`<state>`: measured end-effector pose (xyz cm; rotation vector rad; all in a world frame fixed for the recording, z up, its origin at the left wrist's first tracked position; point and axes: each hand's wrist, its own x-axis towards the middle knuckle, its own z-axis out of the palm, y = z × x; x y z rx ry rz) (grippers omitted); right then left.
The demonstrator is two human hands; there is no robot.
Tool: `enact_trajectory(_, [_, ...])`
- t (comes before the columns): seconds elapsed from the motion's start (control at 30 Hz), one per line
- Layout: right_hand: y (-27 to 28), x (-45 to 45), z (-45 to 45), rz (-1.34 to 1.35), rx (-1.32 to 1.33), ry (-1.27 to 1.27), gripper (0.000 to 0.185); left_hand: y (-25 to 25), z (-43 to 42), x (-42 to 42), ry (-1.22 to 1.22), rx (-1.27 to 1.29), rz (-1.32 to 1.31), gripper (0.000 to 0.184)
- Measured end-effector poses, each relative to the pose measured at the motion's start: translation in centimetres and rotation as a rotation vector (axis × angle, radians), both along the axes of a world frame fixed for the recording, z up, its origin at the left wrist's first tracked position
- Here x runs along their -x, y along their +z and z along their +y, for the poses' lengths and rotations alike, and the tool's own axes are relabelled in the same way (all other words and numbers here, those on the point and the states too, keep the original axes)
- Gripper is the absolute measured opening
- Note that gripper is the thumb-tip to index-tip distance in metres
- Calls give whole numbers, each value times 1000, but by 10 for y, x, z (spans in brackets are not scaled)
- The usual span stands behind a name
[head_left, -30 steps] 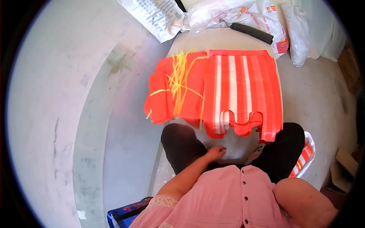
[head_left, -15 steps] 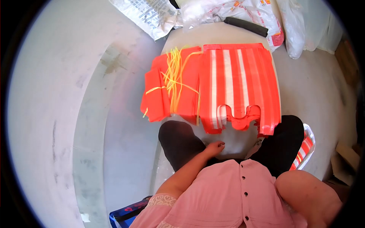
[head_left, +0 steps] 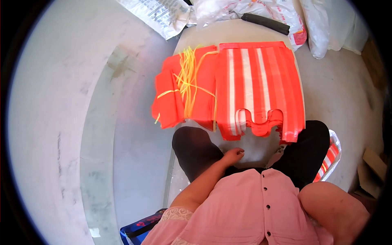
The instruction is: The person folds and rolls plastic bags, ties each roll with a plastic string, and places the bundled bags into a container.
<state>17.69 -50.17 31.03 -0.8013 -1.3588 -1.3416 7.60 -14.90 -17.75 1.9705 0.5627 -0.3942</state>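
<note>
My left hand (head_left: 234,156) rests by my left thigh, its fingers loosely curled in and nothing visible in them. It lies in front of a stack of red-and-white striped plastic vest bags (head_left: 257,87), apart from it. The bags' cut-out handles face me. Left of them is a pile of folded red bags (head_left: 206,104), with a bunch of yellow plastic ties (head_left: 188,83) on top. A smaller folded red bundle (head_left: 166,100) has a yellow tie around it. Only my bent right arm shows; my right hand is out of view.
A dark bar (head_left: 265,23) lies at the far end of the support under the bags, near white plastic sacks (head_left: 281,12). More striped bags (head_left: 328,161) fill a bag by my right leg. Cardboard (head_left: 373,169) stands at right, a blue bag (head_left: 141,228) at lower left.
The view has shifted slightly, so the bag stacks sit a little higher in it. My left hand stays by my thigh, with its fingers curled slightly more.
</note>
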Motion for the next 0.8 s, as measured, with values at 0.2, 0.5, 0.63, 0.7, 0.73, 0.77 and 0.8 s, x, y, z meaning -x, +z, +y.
enact_trajectory(0.2, [1,-5,4,-46,41,-98,26,-5,-2,0,9,-39,30,41])
enact_trajectory(0.5, [5,5,18,15,17,-118,28,-4,0,1,-4,1,-4,42])
enact_trajectory(0.63, [1,6,18,81,94,-54,27,9,-1,0,29,53,41,42])
enact_trajectory(0.7, [3,8,26,108,200,-87,26,9,0,-1,47,63,33,41])
enact_trajectory(0.73, [3,8,26,104,179,-75,25,3,1,1,46,45,15,41])
enact_trajectory(0.77, [3,9,25,99,157,-63,24,0,1,2,47,27,-1,41])
enact_trajectory(0.8, [3,11,18,77,55,-18,23,-3,1,2,43,26,-5,41])
